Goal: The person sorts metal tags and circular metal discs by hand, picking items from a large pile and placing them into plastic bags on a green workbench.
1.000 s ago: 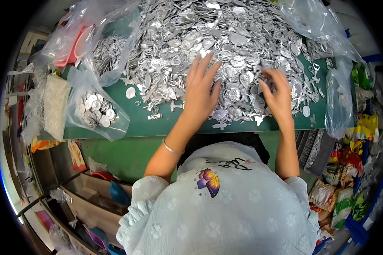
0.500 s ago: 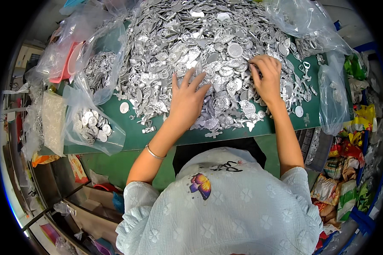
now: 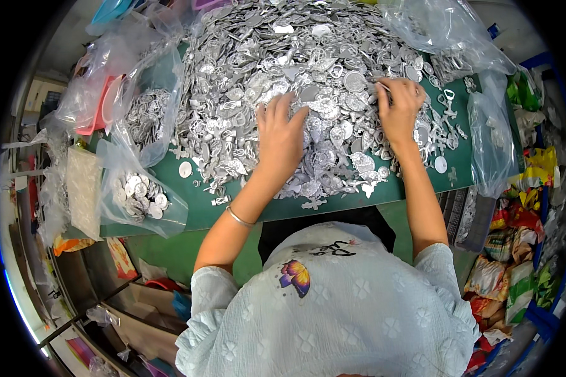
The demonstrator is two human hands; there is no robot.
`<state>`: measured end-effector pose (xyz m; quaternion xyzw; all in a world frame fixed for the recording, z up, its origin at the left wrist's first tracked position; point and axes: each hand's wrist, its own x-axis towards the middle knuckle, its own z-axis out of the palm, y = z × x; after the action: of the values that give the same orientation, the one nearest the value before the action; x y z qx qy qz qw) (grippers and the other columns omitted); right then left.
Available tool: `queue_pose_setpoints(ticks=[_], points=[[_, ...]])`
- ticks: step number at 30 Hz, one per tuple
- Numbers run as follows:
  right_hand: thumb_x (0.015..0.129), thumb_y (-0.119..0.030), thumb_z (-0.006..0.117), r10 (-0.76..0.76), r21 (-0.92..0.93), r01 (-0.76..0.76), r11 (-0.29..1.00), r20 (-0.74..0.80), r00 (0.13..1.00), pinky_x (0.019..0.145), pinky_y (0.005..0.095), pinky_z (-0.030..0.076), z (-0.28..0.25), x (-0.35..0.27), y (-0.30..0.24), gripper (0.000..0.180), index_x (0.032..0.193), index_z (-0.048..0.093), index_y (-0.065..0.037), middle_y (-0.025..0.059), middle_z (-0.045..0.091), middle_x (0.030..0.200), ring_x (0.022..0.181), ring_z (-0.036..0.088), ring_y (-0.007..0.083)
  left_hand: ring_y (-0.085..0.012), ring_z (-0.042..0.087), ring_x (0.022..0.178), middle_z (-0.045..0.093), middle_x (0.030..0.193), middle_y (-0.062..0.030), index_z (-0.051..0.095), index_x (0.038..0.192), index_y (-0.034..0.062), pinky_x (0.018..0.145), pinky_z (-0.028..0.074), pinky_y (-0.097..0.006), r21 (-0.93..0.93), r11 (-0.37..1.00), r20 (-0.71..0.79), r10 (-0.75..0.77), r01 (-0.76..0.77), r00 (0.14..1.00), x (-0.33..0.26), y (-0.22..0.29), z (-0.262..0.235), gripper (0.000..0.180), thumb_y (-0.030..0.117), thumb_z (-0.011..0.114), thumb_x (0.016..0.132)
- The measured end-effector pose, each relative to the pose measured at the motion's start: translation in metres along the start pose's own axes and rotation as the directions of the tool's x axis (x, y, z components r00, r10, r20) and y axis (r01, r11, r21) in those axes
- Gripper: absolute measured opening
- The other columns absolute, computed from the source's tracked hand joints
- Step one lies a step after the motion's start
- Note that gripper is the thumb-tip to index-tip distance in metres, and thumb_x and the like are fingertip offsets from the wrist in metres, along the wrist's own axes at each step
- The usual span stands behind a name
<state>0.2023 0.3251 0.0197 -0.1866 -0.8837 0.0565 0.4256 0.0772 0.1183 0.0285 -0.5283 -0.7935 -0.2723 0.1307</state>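
Note:
A broad heap of small silver-coloured metal charms and pendants (image 3: 233, 81) spreads over the green table (image 3: 233, 217). My left hand (image 3: 282, 135) rests on the near middle of the heap. Its fingers are apart and curved down among the pieces, with no held piece visible. At the right side of the heap is my right hand (image 3: 400, 113), thumb and fingers bent together. A thin metal piece (image 3: 382, 86) shows at its fingertips; its exact shape is too small to tell. A round medallion (image 3: 353, 81) lies in the heap just left of that hand.
Left of the heap lie a clear bag of silver pieces (image 3: 146, 122) and an open one with round discs (image 3: 143, 196). A red scoop-like plastic thing (image 3: 100, 107) is behind them. Clear plastic (image 3: 493, 144) hangs at the right edge. Colourful packages (image 3: 490, 276) fill the right side.
My left hand has moved slightly right and its fingers are less widely spread. My right hand has shifted a little right, and a thin piece now shows at its fingertips. The view has tilted slightly.

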Motion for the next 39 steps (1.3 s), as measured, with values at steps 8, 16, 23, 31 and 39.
queue_pose_setpoints(ticks=[8,16,23,31,39], points=[[0.074,-0.020,0.066,0.080,-0.030,-0.078,0.996,0.086,0.993,0.083,0.0421,0.032,-0.002,0.015,-0.025,0.025,0.094,0.059,-0.007,0.0076,0.056,0.098,0.097,0.048,0.0253,-0.0240,0.048,0.095,0.053,0.099,-0.0059,0.057,0.103,0.0087,0.078,0.035,-0.040,0.056,0.996,0.174,0.053,-0.064,0.983,0.032,0.026,0.021,0.032,0.015,0.065,0.073],[0.074,-0.011,0.068,0.335,0.246,-0.383,0.890,0.216,0.917,0.076,0.0318,0.042,0.002,0.022,-0.018,0.015,0.083,0.062,-0.002,0.0087,0.062,0.079,0.073,0.058,0.0188,-0.0290,0.052,0.087,0.055,0.089,-0.0092,0.057,0.095,0.0059,0.075,0.040,-0.039,-0.089,0.995,0.198,0.059,-0.042,0.978,0.050,0.014,0.010,0.027,0.010,0.066,0.070],[0.089,-0.006,0.049,0.647,0.789,-0.598,0.141,0.384,0.659,0.067,0.0232,0.044,-0.036,0.020,-0.012,0.016,0.100,0.056,0.004,0.0071,0.057,0.091,0.082,0.055,0.0118,-0.0101,0.056,0.066,0.059,0.076,-0.0075,0.056,0.090,-0.0020,0.056,0.043,-0.022,-0.742,0.603,-0.026,-0.462,0.292,0.887,0.056,-0.006,0.008,0.009,-0.002,0.052,0.082],[0.071,-0.017,0.068,0.241,-0.092,-0.225,0.970,0.242,0.940,0.089,0.0467,0.030,-0.030,0.007,-0.018,0.038,0.106,0.057,-0.010,0.0086,0.052,0.108,0.109,0.041,0.0271,-0.0309,0.056,0.084,0.056,0.086,-0.0212,0.060,0.094,-0.0006,0.070,0.045,-0.036,-0.623,0.664,0.229,-0.352,0.414,0.908,0.063,-0.003,0.011,0.016,0.004,0.054,0.080],[0.070,-0.017,0.069,-0.025,0.116,0.001,0.993,0.207,0.978,0.094,0.0466,0.028,-0.022,0.010,-0.016,0.024,0.087,0.057,-0.006,0.0071,0.057,0.100,0.103,0.050,0.0255,-0.0363,0.058,0.074,0.051,0.097,-0.0180,0.059,0.098,0.0042,0.065,0.047,-0.041,-0.221,0.972,0.267,-0.022,0.084,0.963,0.061,0.030,0.029,0.038,0.025,0.073,0.070]])
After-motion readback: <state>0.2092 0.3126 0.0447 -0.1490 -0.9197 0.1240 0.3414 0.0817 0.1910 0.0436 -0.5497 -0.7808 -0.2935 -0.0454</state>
